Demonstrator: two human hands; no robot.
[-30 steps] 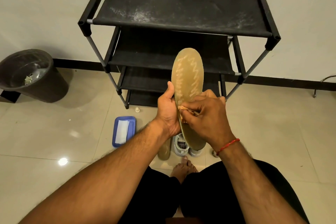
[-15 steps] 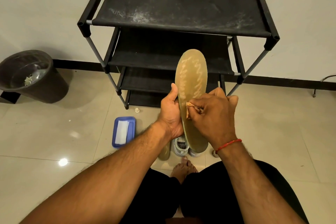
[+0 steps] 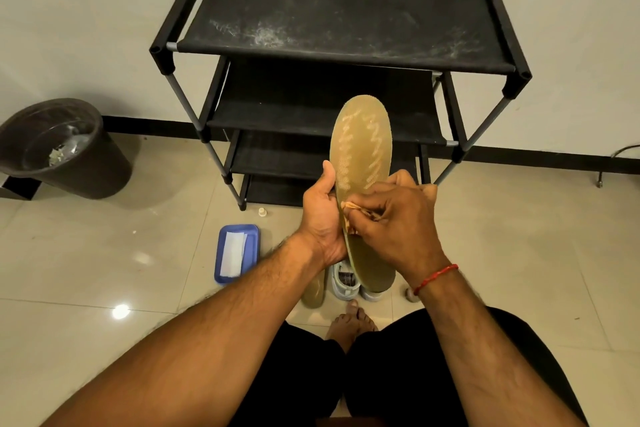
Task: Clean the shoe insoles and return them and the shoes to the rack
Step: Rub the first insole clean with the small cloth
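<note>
I hold a tan insole (image 3: 360, 149) upright in front of the black shoe rack (image 3: 339, 17), its toe end pointing up. My left hand (image 3: 320, 215) grips its left edge, thumb along the rim. My right hand (image 3: 391, 222) pinches a small crumpled wipe (image 3: 349, 208) and presses it on the insole's middle. A second tan insole (image 3: 313, 291) lies on the floor below my hands, beside a pair of pale shoes (image 3: 346, 282) that my arms partly hide.
A blue tray (image 3: 252, 243) with a white wipe in it lies on the tiled floor at the left. A dark bin (image 3: 62, 149) stands by the wall further left. A small white cap (image 3: 263, 211) lies near the rack's foot. My bare foot (image 3: 349, 322) shows below.
The insole has dropped a little in the view. My right hand with the wipe has shifted across the insole's middle in a rubbing motion.
</note>
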